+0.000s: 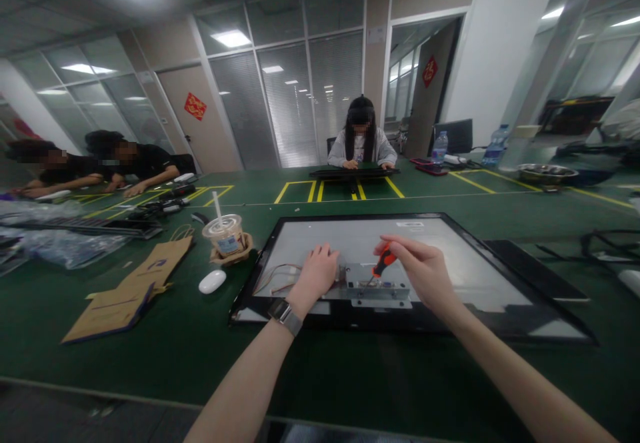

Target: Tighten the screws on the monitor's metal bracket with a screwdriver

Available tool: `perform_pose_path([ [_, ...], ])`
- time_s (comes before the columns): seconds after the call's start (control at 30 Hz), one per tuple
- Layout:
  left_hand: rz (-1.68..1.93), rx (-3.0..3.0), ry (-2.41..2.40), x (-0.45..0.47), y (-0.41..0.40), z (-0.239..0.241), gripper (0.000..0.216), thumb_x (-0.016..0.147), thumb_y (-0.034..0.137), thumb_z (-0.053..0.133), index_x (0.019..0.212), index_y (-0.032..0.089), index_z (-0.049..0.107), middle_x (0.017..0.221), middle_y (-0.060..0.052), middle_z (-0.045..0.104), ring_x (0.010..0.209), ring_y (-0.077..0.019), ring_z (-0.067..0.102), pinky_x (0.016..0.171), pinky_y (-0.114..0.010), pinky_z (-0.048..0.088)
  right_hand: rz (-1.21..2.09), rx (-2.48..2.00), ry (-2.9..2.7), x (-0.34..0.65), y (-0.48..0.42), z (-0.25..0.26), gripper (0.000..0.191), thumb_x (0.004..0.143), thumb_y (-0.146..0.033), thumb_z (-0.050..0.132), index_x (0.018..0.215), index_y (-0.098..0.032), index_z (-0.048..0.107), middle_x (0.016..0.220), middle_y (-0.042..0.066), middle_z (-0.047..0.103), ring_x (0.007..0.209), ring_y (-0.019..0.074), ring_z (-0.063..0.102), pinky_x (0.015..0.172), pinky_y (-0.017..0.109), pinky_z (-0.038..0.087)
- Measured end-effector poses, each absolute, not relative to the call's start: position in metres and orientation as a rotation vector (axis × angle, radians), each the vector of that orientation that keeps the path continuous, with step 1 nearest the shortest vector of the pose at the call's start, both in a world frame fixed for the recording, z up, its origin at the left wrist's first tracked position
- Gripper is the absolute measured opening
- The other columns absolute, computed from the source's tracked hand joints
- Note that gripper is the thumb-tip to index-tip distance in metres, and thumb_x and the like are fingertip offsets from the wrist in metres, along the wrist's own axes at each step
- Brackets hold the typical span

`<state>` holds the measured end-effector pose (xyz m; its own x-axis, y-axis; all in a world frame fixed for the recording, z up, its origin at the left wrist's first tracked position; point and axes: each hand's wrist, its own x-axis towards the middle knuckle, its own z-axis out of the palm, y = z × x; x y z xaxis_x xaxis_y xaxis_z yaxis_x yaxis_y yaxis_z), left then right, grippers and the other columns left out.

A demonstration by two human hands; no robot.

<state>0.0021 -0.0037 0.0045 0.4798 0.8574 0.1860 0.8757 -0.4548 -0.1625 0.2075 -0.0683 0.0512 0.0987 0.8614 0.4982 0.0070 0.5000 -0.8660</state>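
A large flat display panel (440,256) with a black frame and a grey back lies on the green table in front of me. Near its front edge sits a metal bracket (383,302) with connector ports. My right hand (425,270) grips a red and black screwdriver (384,261), its shaft slanting down to the bracket's ports. To the left of the bracket, my left hand (319,271) rests palm down on the panel, fingers reaching forward; what lies beneath the palm is hidden. Thin wires (277,276) run beside it across the panel.
Left of the panel are an iced drink cup (225,235), a white mouse (213,282) and a brown paper bag (135,283). A black flat slab (533,270) lies at the right. Across the table a person (361,140) handles a dark panel. A metal bowl (547,174) stands far right.
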Motion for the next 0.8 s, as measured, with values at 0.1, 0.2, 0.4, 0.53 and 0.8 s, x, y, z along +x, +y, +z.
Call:
perform_pose_path([
  [0.1,-0.112,-2.493,-1.485,0.0015,-0.0026,0.0034,0.031,0.091,0.012,0.046,0.120,0.017,0.057,0.117,-0.013,0.055,0.107,-0.0266,0.053,0.087,-0.037,0.047,0.660,-0.839,-1.389,0.2064,-0.0712,0.0530,0.025,0.088,-0.037,0.061,0.102,-0.022,0.077,0.079,0.004,0.077,0.074,0.0202,0.073,0.074,0.037,0.059],
  [0.2,-0.124,-2.491,-1.474,0.0010,-0.0015,0.0016,0.032,0.091,0.012,0.046,0.120,0.017,0.057,0.117,-0.013,0.055,0.107,-0.0269,0.053,0.087,-0.037,0.047,0.639,-0.796,-1.483,0.2073,-0.0734,0.0543,0.030,0.093,-0.033,0.055,0.113,-0.023,0.073,0.090,0.005,0.078,0.085,0.0209,0.073,0.081,0.038,0.058],
  [0.4,-0.115,-2.486,-1.473,0.0013,-0.0015,0.0013,0.031,0.092,0.011,0.045,0.119,0.017,0.058,0.116,-0.013,0.055,0.106,-0.0260,0.053,0.088,-0.036,0.047,0.600,-0.781,-1.557,0.2103,-0.0732,0.0555,0.027,0.094,-0.028,0.053,0.113,-0.023,0.072,0.104,0.007,0.077,0.098,0.0225,0.072,0.088,0.040,0.057],
  [0.53,-0.119,-2.492,-1.467,0.0011,-0.0023,0.0023,0.032,0.092,0.011,0.043,0.120,0.018,0.057,0.116,-0.012,0.055,0.105,-0.0250,0.053,0.089,-0.036,0.046,0.485,-0.834,-1.534,0.2118,-0.0686,0.0557,0.018,0.090,-0.029,0.059,0.096,-0.022,0.075,0.092,0.007,0.076,0.085,0.0217,0.071,0.078,0.037,0.057],
  [0.8,-0.120,-2.496,-1.482,0.0013,-0.0030,0.0030,0.033,0.092,0.012,0.043,0.121,0.018,0.057,0.119,-0.013,0.055,0.107,-0.0255,0.052,0.088,-0.037,0.046,0.362,-0.840,-1.584,0.2115,-0.0704,0.0578,0.017,0.089,-0.029,0.060,0.095,-0.024,0.075,0.087,0.006,0.067,0.084,0.0217,0.064,0.076,0.037,0.053],
])
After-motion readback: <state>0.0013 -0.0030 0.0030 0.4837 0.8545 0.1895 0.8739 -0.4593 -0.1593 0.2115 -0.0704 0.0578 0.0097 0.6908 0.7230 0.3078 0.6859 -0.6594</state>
